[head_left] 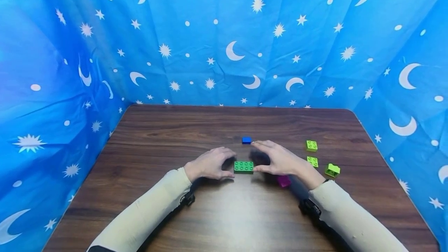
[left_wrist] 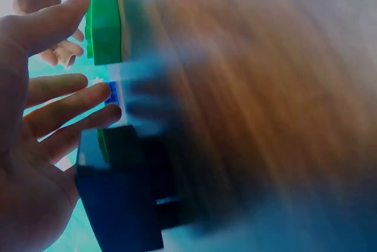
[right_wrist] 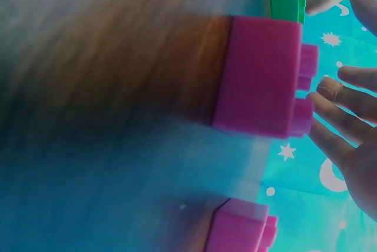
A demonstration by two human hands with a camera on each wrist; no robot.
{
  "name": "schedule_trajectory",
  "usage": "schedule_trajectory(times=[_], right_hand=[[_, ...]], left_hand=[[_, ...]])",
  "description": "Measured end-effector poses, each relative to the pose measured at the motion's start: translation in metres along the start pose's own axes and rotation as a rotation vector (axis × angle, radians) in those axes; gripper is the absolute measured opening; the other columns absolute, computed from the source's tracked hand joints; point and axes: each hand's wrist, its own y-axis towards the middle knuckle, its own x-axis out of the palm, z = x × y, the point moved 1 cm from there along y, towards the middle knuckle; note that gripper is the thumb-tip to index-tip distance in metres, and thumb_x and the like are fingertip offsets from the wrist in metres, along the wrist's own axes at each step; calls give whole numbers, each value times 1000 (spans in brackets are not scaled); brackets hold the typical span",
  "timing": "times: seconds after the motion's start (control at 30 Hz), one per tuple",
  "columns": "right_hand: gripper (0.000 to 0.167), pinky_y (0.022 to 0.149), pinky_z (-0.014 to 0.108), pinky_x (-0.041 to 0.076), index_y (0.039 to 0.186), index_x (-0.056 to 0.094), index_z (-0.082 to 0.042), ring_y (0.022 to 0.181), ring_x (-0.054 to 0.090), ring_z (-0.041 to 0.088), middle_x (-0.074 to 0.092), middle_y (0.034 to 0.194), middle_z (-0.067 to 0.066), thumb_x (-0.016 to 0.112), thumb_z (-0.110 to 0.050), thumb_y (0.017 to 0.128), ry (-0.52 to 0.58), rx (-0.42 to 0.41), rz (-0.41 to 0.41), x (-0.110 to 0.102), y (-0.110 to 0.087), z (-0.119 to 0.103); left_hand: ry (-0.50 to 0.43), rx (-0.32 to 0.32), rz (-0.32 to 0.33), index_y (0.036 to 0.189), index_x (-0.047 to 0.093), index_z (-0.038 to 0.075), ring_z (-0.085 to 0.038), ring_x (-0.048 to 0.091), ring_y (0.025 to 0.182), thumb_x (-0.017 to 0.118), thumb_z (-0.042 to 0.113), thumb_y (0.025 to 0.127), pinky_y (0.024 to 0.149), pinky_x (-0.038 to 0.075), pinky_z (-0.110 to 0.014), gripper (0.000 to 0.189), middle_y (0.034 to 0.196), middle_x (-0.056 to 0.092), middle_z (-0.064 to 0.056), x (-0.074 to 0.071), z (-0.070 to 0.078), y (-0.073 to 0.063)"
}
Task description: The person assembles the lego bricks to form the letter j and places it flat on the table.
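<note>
A green toy brick with two rows of studs lies on the table between the hands. The left hand is just left of it, fingers spread and relaxed, holding nothing. On the right, the right hand has its thumb tip at the brick's edge; whether it touches, I cannot tell. Its fingers reach toward a small blue brick farther back. Below the right hand sits a magenta brick, with a second magenta brick nearer the wrist camera. A dark blue block and a dark green brick stand by the left palm.
Right of the right hand are lime bricks: one at the back, another lime brick closer, and a tipped lime brick. The brown wooden table is bordered by a blue star-and-moon curtain.
</note>
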Motion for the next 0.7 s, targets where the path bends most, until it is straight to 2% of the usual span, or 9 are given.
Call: schedule_trajectory(times=[0.4, 0.53, 0.7], right_hand=[[70, 101, 51, 44, 137, 53, -3, 129, 50, 34, 55, 138, 16, 73, -43, 84, 18, 33, -46, -4, -23, 3], [66, 100, 50, 45, 135, 55, -1, 126, 53, 33, 58, 134, 15, 74, -41, 85, 17, 19, -48, -6, -34, 5], [63, 97, 49, 47, 131, 58, 0, 122, 56, 32, 61, 130, 14, 75, -38, 84, 9, -9, -38, -7, -47, 8]], left_hand=[[18, 14, -9, 128, 61, 10, -15, 60, 108, 70, 47, 86, 97, 48, -31, 57, 120, 66, -2, 5, 9, 7], [52, 39, 10, 124, 64, 11, -15, 61, 102, 71, 48, 85, 93, 49, -30, 54, 115, 68, -1, 6, 11, 10], [82, 46, 3, 119, 67, 11, -14, 60, 98, 71, 43, 87, 90, 50, -30, 46, 108, 68, 0, 7, 12, 12]])
